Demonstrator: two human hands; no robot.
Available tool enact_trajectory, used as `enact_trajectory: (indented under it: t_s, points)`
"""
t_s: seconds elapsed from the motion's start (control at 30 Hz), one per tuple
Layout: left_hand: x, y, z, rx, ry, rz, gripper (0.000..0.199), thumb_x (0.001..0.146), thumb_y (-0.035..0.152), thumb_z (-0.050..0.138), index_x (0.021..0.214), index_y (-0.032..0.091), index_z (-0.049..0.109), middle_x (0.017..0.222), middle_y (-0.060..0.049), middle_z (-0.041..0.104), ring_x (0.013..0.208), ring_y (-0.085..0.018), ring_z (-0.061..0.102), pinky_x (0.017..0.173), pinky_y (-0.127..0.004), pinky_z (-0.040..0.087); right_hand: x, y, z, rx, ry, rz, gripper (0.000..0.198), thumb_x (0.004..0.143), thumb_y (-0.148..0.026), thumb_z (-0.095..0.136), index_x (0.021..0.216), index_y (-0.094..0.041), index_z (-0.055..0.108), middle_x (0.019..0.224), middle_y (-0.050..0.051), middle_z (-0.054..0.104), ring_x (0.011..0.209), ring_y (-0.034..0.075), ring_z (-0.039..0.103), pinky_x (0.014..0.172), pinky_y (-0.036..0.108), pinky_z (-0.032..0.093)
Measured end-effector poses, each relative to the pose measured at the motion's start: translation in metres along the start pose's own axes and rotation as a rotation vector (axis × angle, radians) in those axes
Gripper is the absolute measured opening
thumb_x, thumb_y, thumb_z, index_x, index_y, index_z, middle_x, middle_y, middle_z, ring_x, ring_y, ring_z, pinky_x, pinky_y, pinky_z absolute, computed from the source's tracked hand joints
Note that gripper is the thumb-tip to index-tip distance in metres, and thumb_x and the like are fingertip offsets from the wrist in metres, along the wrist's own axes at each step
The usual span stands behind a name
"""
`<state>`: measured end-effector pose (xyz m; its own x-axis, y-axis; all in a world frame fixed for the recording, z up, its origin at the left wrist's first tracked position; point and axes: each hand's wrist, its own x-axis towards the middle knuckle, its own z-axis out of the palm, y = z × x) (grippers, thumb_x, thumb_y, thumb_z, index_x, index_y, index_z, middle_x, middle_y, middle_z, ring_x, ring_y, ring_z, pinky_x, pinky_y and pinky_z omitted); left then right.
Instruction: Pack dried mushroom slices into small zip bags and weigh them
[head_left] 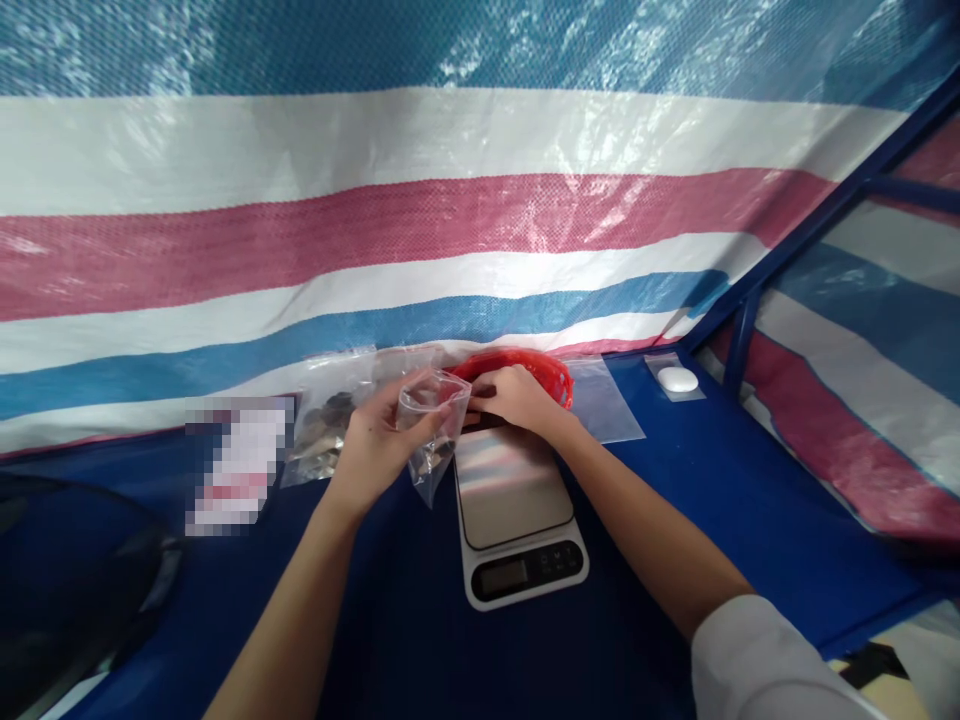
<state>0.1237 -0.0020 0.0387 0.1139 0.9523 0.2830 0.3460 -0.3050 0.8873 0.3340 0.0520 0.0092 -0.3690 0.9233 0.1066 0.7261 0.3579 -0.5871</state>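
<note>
My left hand [382,435] grips a small clear plastic bag [431,460] by its upper part, with the bag's mouth upward and a few small brownish pieces inside. Close to the bag's right side, my right hand [514,395] has its fingers curled together in front of a red mesh basket [559,378]. Whatever those fingers hold is too small to make out. Below both hands lies a white kitchen scale [517,490] with a metal top and a dark display. A larger clear bag of dark and tan flat pieces [326,430] rests left of my left hand.
On the blue tabletop [675,490], a flat clear bag [607,400] lies right of the basket. Farther right is a white rounded object [677,380] on a small clear bag. A dark round-edged object [75,590] stands at left. Striped plastic sheeting [375,230] hangs behind.
</note>
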Motion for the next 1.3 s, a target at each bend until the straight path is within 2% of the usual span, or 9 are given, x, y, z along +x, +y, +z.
enact_trajectory:
  t_s: [0.1, 0.17, 0.4, 0.63, 0.87, 1.03, 1.17, 1.3]
  points:
    - [0.0, -0.001, 0.001, -0.028, -0.027, -0.012, 0.054, 0.079, 0.051, 0.079, 0.123, 0.021, 0.069, 0.115, -0.008, 0.076, 0.107, -0.029, 0.071, 0.098, -0.043, 0.057, -0.005, 0.009, -0.005, 0.166, 0.027, -0.061, 0.018, 0.09, -0.03, 0.067, 0.087, -0.02, 0.081, 0.086, 0.002, 0.079, 0.077, 0.015, 0.069, 0.074, 0.025, 0.046]
    - [-0.001, -0.003, 0.003, -0.048, -0.048, -0.014, 0.054, 0.08, 0.051, 0.078, 0.124, 0.021, 0.069, 0.117, -0.009, 0.076, 0.107, -0.03, 0.071, 0.097, -0.044, 0.058, -0.008, 0.015, -0.01, 0.23, 0.044, -0.053, 0.016, 0.088, -0.029, 0.068, 0.087, -0.02, 0.081, 0.084, 0.001, 0.079, 0.076, 0.015, 0.069, 0.072, 0.025, 0.047]
    - [-0.003, -0.005, 0.011, -0.005, -0.069, 0.002, 0.052, 0.081, 0.048, 0.078, 0.125, 0.023, 0.069, 0.122, -0.008, 0.074, 0.111, -0.031, 0.07, 0.097, -0.043, 0.058, -0.015, 0.021, -0.03, 0.5, 0.061, -0.036, 0.018, 0.08, -0.031, 0.073, 0.09, -0.018, 0.079, 0.092, 0.004, 0.079, 0.085, 0.018, 0.072, 0.08, 0.028, 0.054]
    - [-0.005, 0.001, 0.017, -0.016, -0.098, -0.01, 0.052, 0.081, 0.047, 0.077, 0.125, 0.02, 0.069, 0.12, -0.009, 0.074, 0.108, -0.03, 0.071, 0.095, -0.042, 0.059, -0.019, 0.023, -0.036, 0.516, 0.005, -0.06, 0.016, 0.083, -0.031, 0.071, 0.086, -0.017, 0.079, 0.086, 0.003, 0.078, 0.08, 0.016, 0.071, 0.078, 0.027, 0.054]
    - [-0.006, 0.001, 0.021, 0.06, -0.108, 0.092, 0.046, 0.082, 0.04, 0.076, 0.123, 0.021, 0.07, 0.119, -0.008, 0.075, 0.109, -0.028, 0.071, 0.1, -0.042, 0.055, -0.029, 0.001, -0.055, 0.582, 0.056, -0.139, 0.016, 0.081, -0.032, 0.076, 0.086, -0.018, 0.077, 0.09, 0.004, 0.078, 0.083, 0.017, 0.072, 0.082, 0.031, 0.057]
    - [-0.006, 0.002, 0.026, 0.052, -0.171, 0.128, 0.047, 0.082, 0.037, 0.076, 0.125, 0.02, 0.068, 0.123, -0.01, 0.073, 0.113, -0.029, 0.068, 0.103, -0.044, 0.051, -0.039, -0.019, -0.059, 0.508, 0.058, -0.237, 0.016, 0.084, -0.034, 0.074, 0.089, -0.02, 0.078, 0.091, 0.002, 0.078, 0.083, 0.017, 0.072, 0.078, 0.028, 0.056]
    - [-0.008, 0.004, 0.03, 0.025, -0.202, 0.14, 0.044, 0.083, 0.037, 0.075, 0.123, 0.019, 0.069, 0.122, -0.01, 0.073, 0.113, -0.028, 0.067, 0.103, -0.043, 0.05, -0.042, -0.031, -0.056, 0.332, 0.003, -0.256, 0.013, 0.089, -0.029, 0.068, 0.092, -0.022, 0.079, 0.093, 0.0, 0.078, 0.082, 0.016, 0.071, 0.08, 0.026, 0.054]
    - [-0.008, 0.006, 0.03, 0.036, -0.206, 0.153, 0.044, 0.083, 0.036, 0.075, 0.123, 0.02, 0.069, 0.122, -0.01, 0.072, 0.114, -0.029, 0.066, 0.102, -0.041, 0.05, -0.041, -0.036, -0.051, 0.17, 0.007, -0.265, 0.013, 0.09, -0.027, 0.068, 0.094, -0.024, 0.08, 0.096, -0.001, 0.079, 0.082, 0.015, 0.072, 0.08, 0.026, 0.053]
